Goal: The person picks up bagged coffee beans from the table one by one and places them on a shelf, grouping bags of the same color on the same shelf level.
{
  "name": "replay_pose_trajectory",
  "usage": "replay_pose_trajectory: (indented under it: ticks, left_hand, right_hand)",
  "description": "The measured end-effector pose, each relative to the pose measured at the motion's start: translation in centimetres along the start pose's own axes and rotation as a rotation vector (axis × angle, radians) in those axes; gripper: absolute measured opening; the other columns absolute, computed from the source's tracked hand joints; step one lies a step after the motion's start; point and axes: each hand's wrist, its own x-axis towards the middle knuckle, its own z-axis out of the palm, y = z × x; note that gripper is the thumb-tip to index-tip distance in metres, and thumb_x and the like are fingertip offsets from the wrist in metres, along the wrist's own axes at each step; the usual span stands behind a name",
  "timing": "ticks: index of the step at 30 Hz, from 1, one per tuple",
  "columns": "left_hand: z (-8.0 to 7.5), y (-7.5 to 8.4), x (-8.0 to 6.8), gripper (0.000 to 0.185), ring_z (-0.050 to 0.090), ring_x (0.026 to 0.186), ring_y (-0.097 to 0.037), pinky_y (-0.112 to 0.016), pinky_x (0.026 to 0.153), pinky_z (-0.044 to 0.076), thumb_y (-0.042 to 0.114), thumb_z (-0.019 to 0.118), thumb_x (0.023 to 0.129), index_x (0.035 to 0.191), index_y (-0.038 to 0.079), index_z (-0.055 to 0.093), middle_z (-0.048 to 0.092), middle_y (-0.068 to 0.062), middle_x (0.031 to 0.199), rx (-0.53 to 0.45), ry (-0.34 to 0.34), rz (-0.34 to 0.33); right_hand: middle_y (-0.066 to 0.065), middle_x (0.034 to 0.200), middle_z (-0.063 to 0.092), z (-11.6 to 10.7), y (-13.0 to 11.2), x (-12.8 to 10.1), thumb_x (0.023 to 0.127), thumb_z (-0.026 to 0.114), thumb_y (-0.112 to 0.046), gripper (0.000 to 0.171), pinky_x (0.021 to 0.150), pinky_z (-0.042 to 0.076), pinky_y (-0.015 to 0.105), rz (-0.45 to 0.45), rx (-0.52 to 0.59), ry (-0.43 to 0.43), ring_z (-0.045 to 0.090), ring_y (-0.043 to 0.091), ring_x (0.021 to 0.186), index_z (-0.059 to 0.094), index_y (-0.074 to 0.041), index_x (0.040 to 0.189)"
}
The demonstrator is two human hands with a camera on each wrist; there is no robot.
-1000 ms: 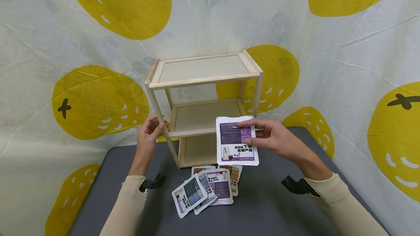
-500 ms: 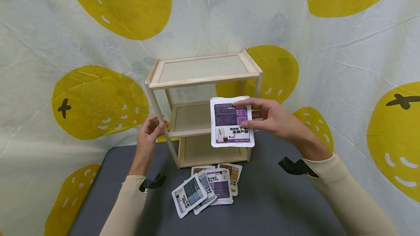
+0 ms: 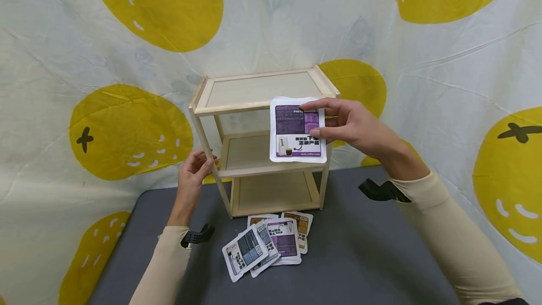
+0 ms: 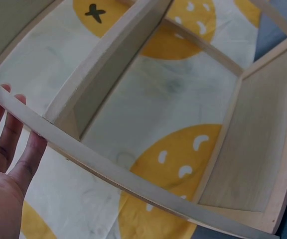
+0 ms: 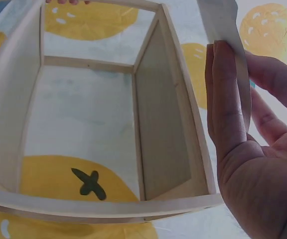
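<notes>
Packet (image 3: 298,129) held up at the rack's (image 3: 262,107) top front edge, about to be shelved.

Right hand (image 3: 351,126) pinches the purple packet by its right edge, thumb and fingers curled on it, holding it upright in the air before the rack's upper right corner. Left hand (image 3: 192,173) grips the rack's front left post at middle-shelf height, steadying it. More packets (image 3: 267,244) lie fanned on the grey surface (image 3: 360,258) below. Judging by the height, the next move calls for tipping the packet flat and laying it onto the top shelf.
</notes>
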Motion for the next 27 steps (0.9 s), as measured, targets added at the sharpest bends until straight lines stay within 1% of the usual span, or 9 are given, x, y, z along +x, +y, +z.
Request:
replay_pose_trajectory:
  ticks: [5,7,10,13,18,22,27]
  left_hand:
    - [-0.2,-0.1,0.1,0.033,0.066,0.099,-0.026,-0.028,0.083,0.058,0.014,0.066,0.099,0.127,-0.002,0.058,0.066,-0.014,0.109,0.000,-0.006,-0.012]
    - [-0.3,-0.2,0.1,0.033,0.066,0.101,-0.025,-0.028,0.084,0.058,0.014,0.066,0.099,0.128,0.000,0.059,0.067,-0.013,0.111,0.005,-0.007,-0.015]
    - [-0.4,-0.2,0.1,0.036,0.067,0.103,-0.025,-0.027,0.084,0.057,0.013,0.065,0.100,0.131,-0.003,0.057,0.068,-0.009,0.111,0.008,-0.008,-0.012]
    - [-0.4,-0.1,0.1,0.038,0.068,0.103,-0.024,-0.028,0.084,0.057,0.014,0.065,0.100,0.133,-0.004,0.056,0.068,-0.004,0.110,0.007,-0.005,-0.014]
    - [-0.5,-0.1,0.0,0.037,0.066,0.104,-0.027,-0.027,0.084,0.057,0.015,0.065,0.100,0.132,-0.002,0.057,0.066,-0.007,0.111,0.016,0.000,-0.023]
    - [-0.6,-0.1,0.0,0.036,0.066,0.106,-0.029,-0.027,0.085,0.057,0.014,0.064,0.100,0.133,-0.001,0.057,0.066,-0.006,0.112,0.016,-0.002,-0.024]
    - [-0.6,-0.1,0.0,0.035,0.066,0.105,-0.026,-0.026,0.085,0.057,0.015,0.065,0.100,0.132,0.002,0.059,0.067,-0.004,0.112,0.017,0.000,-0.025]
  right_hand:
    - [0.018,0.130,0.063,-1.0,-0.8,1.0,0.094,0.070,-0.004,0.052,0.079,0.061,0.040,0.000,-0.006,0.020,0.072,0.034,0.096,0.057,-0.011,0.144]
    - [0.018,0.130,0.063,-1.3,-1.0,1.5,0.094,0.071,-0.005,0.050,0.079,0.061,0.039,-0.001,-0.017,0.032,0.072,0.034,0.096,0.058,-0.011,0.142]
    - [0.018,0.129,0.064,-1.9,-1.2,2.5,0.094,0.071,-0.005,0.048,0.079,0.061,0.038,-0.008,-0.013,0.043,0.072,0.034,0.096,0.060,-0.010,0.141]
    - [0.018,0.128,0.064,-2.5,-1.2,3.4,0.094,0.071,-0.003,0.047,0.080,0.060,0.037,-0.014,0.026,0.056,0.073,0.031,0.096,0.061,-0.008,0.139]
    - [0.019,0.127,0.065,-3.4,-1.4,4.6,0.093,0.070,0.000,0.047,0.081,0.060,0.033,-0.021,0.078,0.056,0.073,0.028,0.095,0.060,-0.005,0.139]
    - [0.019,0.129,0.064,-4.1,-1.7,5.5,0.093,0.070,0.000,0.050,0.081,0.060,0.032,0.002,0.076,0.046,0.072,0.028,0.096,0.058,-0.006,0.141]
    - [0.020,0.131,0.061,-4.9,-2.0,6.4,0.094,0.070,-0.004,0.050,0.083,0.059,0.031,0.031,0.063,0.033,0.071,0.029,0.099,0.057,-0.009,0.142]
